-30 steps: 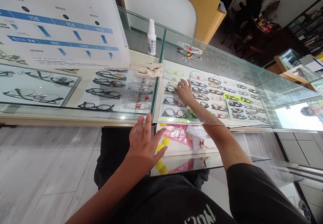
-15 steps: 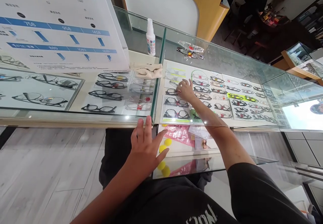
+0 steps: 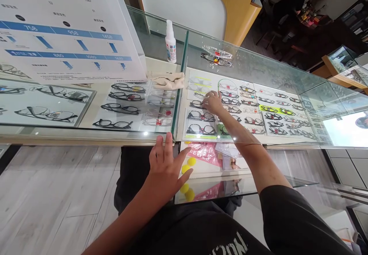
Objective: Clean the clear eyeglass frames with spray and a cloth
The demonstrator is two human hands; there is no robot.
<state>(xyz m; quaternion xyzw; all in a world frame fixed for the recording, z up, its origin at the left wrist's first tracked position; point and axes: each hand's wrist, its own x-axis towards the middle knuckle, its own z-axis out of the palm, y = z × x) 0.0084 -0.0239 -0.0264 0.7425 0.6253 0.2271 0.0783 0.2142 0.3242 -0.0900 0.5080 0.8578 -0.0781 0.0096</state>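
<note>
My right hand [image 3: 213, 102] reaches inside a glass display case [image 3: 258, 142], over a white tray [image 3: 184, 105] with rows of glasses. Its fingers are curled onto a dark pair of glasses [image 3: 197, 104] in the tray's left column. More dark frames [image 3: 201, 116] lie just in front of it. My left hand [image 3: 166, 166] is open, fingers spread, resting flat against the case's front glass edge where two panes meet.
A white spray bottle [image 3: 170, 42] and a beige cloth [image 3: 168, 80] sit near the pane joint. Two pairs of glasses [image 3: 216, 55] lie on top of the case. A price board [image 3: 63, 28] stands at left. Yellow balls [image 3: 186, 165] and a pink bag [image 3: 205, 151] lie on the lower shelf.
My right hand's fingers have curled in onto the dark frame; they were more stretched out before. The left hand has stayed on the glass edge.
</note>
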